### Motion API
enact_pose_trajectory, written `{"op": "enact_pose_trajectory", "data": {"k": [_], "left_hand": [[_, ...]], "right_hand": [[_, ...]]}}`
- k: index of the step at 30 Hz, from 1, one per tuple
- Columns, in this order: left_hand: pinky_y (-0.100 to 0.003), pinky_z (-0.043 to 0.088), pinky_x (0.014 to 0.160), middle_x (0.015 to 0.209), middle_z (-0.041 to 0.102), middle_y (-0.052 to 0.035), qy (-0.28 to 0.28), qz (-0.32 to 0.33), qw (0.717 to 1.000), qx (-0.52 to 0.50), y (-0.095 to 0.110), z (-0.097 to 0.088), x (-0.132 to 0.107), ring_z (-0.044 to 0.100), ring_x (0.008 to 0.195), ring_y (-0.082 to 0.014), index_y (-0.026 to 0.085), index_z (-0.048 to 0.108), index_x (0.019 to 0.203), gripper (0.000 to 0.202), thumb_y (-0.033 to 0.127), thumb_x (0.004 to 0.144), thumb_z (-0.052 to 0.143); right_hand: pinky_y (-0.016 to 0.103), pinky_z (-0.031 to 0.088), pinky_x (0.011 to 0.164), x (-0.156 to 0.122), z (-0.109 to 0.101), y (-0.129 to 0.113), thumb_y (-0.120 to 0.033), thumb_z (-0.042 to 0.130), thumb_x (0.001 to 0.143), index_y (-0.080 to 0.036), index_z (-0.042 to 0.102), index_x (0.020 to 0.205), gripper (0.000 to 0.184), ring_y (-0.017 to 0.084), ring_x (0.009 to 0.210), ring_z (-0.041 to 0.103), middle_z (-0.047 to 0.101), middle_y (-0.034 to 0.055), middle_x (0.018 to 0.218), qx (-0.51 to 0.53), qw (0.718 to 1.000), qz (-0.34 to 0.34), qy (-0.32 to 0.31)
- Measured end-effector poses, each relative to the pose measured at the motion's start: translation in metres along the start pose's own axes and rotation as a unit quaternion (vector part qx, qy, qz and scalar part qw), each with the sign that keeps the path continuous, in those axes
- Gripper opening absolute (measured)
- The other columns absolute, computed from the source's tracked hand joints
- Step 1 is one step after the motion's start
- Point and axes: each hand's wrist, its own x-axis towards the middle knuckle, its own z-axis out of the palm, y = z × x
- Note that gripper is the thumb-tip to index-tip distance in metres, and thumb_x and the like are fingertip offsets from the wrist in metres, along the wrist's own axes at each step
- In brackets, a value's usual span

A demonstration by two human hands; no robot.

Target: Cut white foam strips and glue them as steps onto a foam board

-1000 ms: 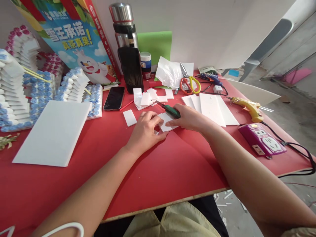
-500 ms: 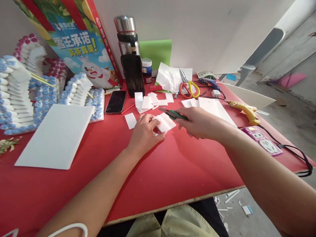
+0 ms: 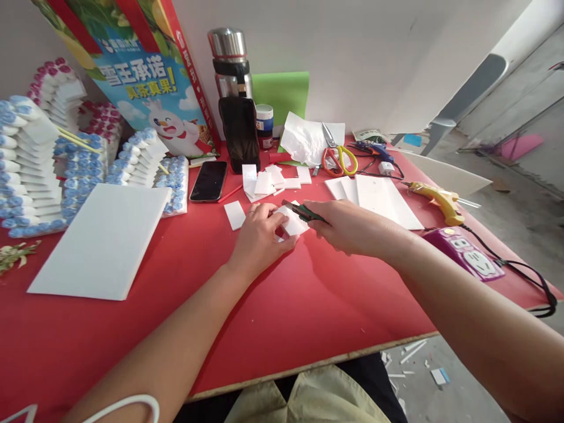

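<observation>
Near the middle of the red table (image 3: 304, 317), my left hand (image 3: 259, 235) grips a small white foam board piece (image 3: 294, 223) between thumb and fingers. My right hand (image 3: 348, 226) is closed around a green utility knife (image 3: 311, 214). Its blade points left and lies over the far part of the piece; whether it touches cannot be made out. Several small white cut pieces (image 3: 264, 183) lie just beyond my hands, and one white rectangle (image 3: 234, 215) rests left of my left fingers.
Scissors (image 3: 338, 158), larger white sheets (image 3: 383, 200), a yellow glue gun (image 3: 436, 200) and a purple power socket (image 3: 465, 252) are to the right. A phone (image 3: 208, 181), a thick white board (image 3: 103, 241) and foam structures (image 3: 30, 170) stand left. A steel flask (image 3: 229, 53) is behind.
My right hand has brought the knife slightly left and down, so it now overlaps the white piece. The left hand keeps its hold on the piece.
</observation>
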Motion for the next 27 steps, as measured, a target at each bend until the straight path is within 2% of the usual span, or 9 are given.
{"op": "enact_pose_trajectory", "data": {"k": [8,18,27], "left_hand": [[-0.046,0.050,0.097,0.103,0.064,-0.0108,0.003,0.010,1.000,0.005,-0.002,0.002,-0.001,0.058,0.106,-0.0302,0.019,0.069,0.089,0.019,0.037,0.082,0.072],[-0.049,0.051,0.097,0.106,0.064,-0.0103,-0.003,0.004,1.000,-0.002,-0.002,0.001,-0.001,0.058,0.111,-0.0319,0.021,0.071,0.093,0.019,0.037,0.082,0.073],[-0.046,0.051,0.095,0.104,0.063,-0.0087,-0.009,-0.010,1.000,-0.018,0.000,-0.001,-0.001,0.057,0.110,-0.0298,0.022,0.071,0.087,0.014,0.035,0.082,0.073]], "right_hand": [[0.028,0.028,0.044,0.002,0.001,0.002,-0.020,0.044,0.097,-0.022,0.051,0.091,0.010,0.011,0.044,0.043,0.052,-0.0009,0.066,0.001,1.000,-0.003,-0.009],[0.029,0.023,0.045,0.006,-0.005,0.000,-0.014,0.048,0.090,-0.022,0.052,0.089,0.009,0.010,0.036,0.033,0.050,-0.0020,0.060,-0.084,0.996,-0.026,-0.018],[0.030,0.025,0.045,-0.007,-0.003,0.006,-0.017,0.046,0.093,-0.022,0.052,0.086,0.010,0.012,0.037,0.041,0.052,-0.0010,0.057,-0.089,0.995,-0.033,-0.027]]}}
